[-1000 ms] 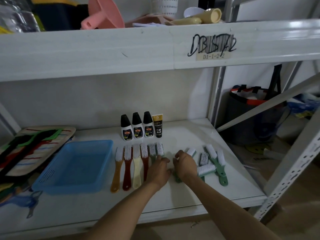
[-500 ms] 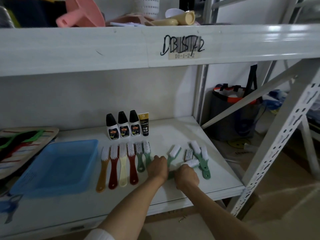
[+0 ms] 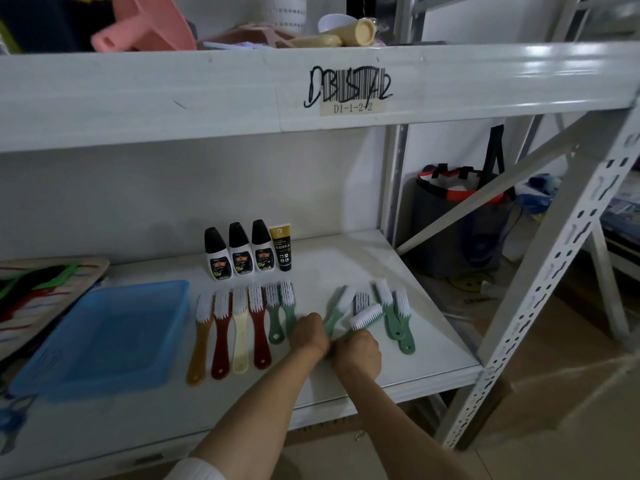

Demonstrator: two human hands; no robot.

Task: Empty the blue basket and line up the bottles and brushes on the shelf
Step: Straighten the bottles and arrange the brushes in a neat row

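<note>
The blue basket [image 3: 104, 337] sits on the white shelf [image 3: 408, 344] at the left with nothing in it. Three black-capped bottles [image 3: 240, 252] and a black tube [image 3: 281, 247] stand in a row at the back. Several brushes [image 3: 239, 327] lie side by side, bristles away from me, with brown, red, cream and green handles. To the right, several green brushes [image 3: 394, 313] lie in a loose heap. My left hand [image 3: 310, 332] grips the handle of one green brush [image 3: 337, 311]. My right hand [image 3: 358, 353] holds another green brush [image 3: 365, 317], its bristles turned sideways.
A striped mat [image 3: 41, 292] lies left of the basket. The upper shelf beam [image 3: 311, 91] hangs low overhead. A slanted metal brace [image 3: 512, 188] and a perforated upright [image 3: 540, 299] flank the right end; a dark bag [image 3: 457, 220] stands behind them.
My view has swung right and down. Both hands slid toward the shelf's front edge and closed on green brush handles; the right hand moved from the heap's top to its near side.
</note>
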